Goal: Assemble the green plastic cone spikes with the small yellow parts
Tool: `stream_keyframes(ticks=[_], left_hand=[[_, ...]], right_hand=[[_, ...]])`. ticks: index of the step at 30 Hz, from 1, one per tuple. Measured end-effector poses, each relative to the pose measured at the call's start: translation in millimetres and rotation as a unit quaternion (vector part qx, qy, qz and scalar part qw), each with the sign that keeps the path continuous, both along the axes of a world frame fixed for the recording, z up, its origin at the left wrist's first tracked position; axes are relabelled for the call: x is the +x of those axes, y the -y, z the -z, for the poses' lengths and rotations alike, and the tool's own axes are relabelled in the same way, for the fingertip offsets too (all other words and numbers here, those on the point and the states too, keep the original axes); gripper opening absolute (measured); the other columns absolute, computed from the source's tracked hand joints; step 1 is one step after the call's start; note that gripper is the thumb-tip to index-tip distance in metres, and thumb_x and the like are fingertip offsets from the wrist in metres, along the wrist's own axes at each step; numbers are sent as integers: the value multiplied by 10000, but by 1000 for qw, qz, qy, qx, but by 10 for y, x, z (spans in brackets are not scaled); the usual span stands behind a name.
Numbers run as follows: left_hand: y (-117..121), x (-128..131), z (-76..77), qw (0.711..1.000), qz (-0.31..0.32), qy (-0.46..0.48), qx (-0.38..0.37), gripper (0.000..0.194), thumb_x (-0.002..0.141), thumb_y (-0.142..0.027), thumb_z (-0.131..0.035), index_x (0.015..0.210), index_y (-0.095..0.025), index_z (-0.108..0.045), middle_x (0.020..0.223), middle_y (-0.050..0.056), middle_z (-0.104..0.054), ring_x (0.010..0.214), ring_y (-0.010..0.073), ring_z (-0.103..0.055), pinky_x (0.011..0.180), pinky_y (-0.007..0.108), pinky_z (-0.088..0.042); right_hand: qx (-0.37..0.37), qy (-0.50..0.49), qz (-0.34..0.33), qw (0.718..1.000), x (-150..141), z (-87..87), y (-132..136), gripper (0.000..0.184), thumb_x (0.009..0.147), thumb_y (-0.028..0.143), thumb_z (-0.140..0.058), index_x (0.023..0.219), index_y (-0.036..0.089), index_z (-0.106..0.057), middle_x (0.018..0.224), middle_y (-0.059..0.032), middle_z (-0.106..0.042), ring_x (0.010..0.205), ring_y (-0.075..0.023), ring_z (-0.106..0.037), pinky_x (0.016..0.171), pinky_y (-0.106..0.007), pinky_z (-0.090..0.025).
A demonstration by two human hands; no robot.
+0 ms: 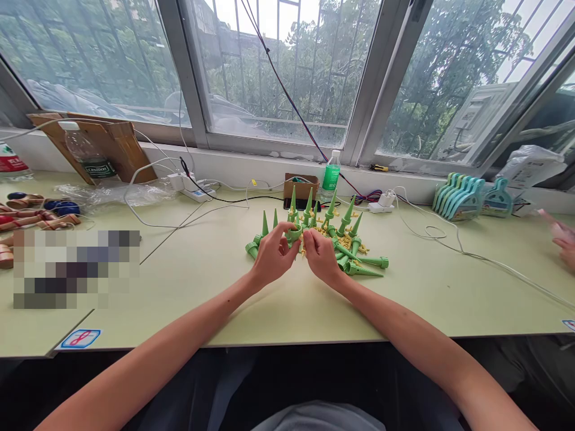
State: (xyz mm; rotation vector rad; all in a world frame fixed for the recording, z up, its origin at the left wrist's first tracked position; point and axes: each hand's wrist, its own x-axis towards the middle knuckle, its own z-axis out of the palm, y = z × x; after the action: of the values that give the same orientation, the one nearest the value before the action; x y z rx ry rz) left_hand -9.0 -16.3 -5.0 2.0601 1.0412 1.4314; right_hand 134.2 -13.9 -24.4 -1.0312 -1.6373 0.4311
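My left hand [275,254] is closed around a green plastic cone spike [294,232], its round open end tipped up between thumb and fingers. Close beside it, my right hand [322,256] is pinched shut at the spike's side. Whatever its fingertips hold is too small or hidden to make out. Several more green spikes [345,219] stand point up just behind my hands, while others [375,262] lie on their sides by my right wrist. Small yellow plastic pieces [349,242] are heaped among them.
Behind the spikes are a small cardboard box [300,187], a phone [291,205] and a green-labelled bottle [331,173]. Cables [471,254] cross the table [431,299]. Teal hangers [460,197] and another person's hand [565,242] are at right; wooden pieces [40,218] lie left.
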Motion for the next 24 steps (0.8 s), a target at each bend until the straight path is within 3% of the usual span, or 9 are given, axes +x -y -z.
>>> stream_keyframes(ticks=[3, 6, 10, 13, 15, 19, 24], left_hand=[[15, -5, -19, 1000, 13, 9, -6, 327, 824, -354, -599, 1108, -248, -475, 967, 9, -548, 466, 11, -448, 428, 154, -371], [25, -11, -42, 999, 19, 36, -14, 343, 849, -387, -576, 1140, -256, -448, 969, 6, -558, 483, 23, -484, 436, 158, -384], [1, -32, -47, 996, 10, 68, -48, 255, 906, -449, -486, 879, -198, -523, 724, -23, -562, 439, 42, -459, 432, 171, -374], [-29, -45, -43, 991, 27, 79, -102, 505, 936, -517, -384, 599, -163, -512, 487, -15, -481, 393, 63, -425, 409, 187, -347], [-38, -45, -52, 982, 56, 94, -153, 616, 936, -557, -337, 500, -155, -503, 437, 10, -478, 377, 75, -425, 398, 204, -345], [-27, -35, -94, 958, 99, 113, -243, 685, 925, -594, -309, 460, -140, -527, 449, 55, -536, 352, 87, -424, 378, 231, -338], [-27, -47, -111, 945, 127, 116, -277, 670, 920, -584, -333, 483, -126, -555, 491, 76, -581, 362, 97, -450, 377, 237, -343]], right_hand=[[-1, -10, 9, 1000, 11, -1, 4, 404, 983, 480, -340, 668, 226, -331, 530, 49, -371, 485, -109, -321, 491, -261, -266], [1, -19, 24, 1000, 23, -3, 2, 398, 983, 484, -336, 681, 225, -339, 541, 47, -384, 490, -109, -340, 497, -256, -280], [20, -31, 34, 999, 30, -5, -4, 392, 991, 470, -327, 690, 221, -353, 571, 40, -398, 507, -108, -365, 512, -252, -298], [30, -26, 30, 999, 33, -11, 0, 391, 993, 461, -332, 687, 218, -354, 568, 42, -390, 510, -104, -358, 517, -247, -299], [44, -13, 15, 999, 34, -17, 8, 388, 993, 448, -343, 684, 214, -360, 564, 44, -387, 510, -100, -348, 522, -244, -297], [82, 18, -21, 996, 32, -24, 28, 370, 990, 402, -372, 678, 203, -385, 576, 41, -397, 514, -93, -340, 530, -242, -290], [80, 30, -33, 996, 33, -33, 30, 364, 994, 392, -356, 684, 205, -385, 572, 39, -404, 514, -95, -349, 534, -244, -296]])
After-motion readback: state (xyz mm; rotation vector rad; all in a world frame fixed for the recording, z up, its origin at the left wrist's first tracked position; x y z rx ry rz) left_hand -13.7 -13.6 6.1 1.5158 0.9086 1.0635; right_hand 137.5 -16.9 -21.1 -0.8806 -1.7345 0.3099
